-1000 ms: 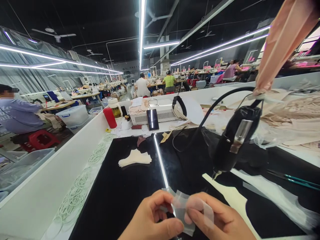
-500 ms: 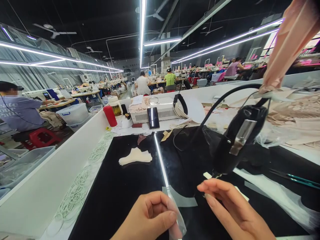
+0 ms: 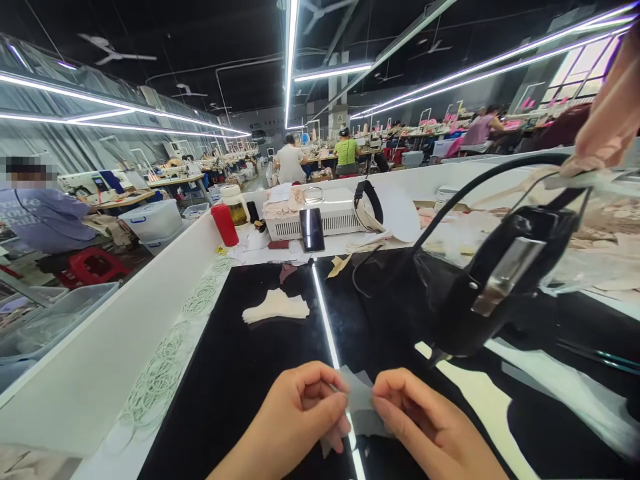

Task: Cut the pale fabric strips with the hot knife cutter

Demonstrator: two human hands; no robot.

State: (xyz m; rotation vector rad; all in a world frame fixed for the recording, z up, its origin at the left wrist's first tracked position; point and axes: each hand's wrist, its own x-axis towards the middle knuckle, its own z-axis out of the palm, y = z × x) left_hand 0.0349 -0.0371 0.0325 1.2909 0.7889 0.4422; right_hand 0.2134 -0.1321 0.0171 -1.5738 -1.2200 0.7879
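Note:
Between my two hands, low over the black tabletop (image 3: pixel 260 387), is a thin translucent sheet piece (image 3: pixel 361 388). My left hand (image 3: pixel 310 410) pinches it at its left side, thumb against fingers. From the right, my right hand (image 3: pixel 425 417) pinches its other edge. Part of the sheet is hidden behind the fingers. Just beyond my right hand lies a long cream cut piece (image 3: pixel 483 393). Above that piece hangs a black tool (image 3: pixel 493 293) with a narrow tip pointing down, tied up with pink fabric (image 3: pixel 607 113).
A stack of cream cut pieces (image 3: pixel 277 305) lies at the back left. Pale cord loops (image 3: pixel 155 370) line the left edge. Translucent strips (image 3: pixel 565 387) and a slim dark tool (image 3: pixel 600 355) lie on the right. A phone (image 3: pixel 313 230) leans on a white box (image 3: pixel 285 227).
My right hand has moved left and now pinches the translucent sheet; before, it was apart from it. The sheet is now held between both hands. The view has shifted slightly.

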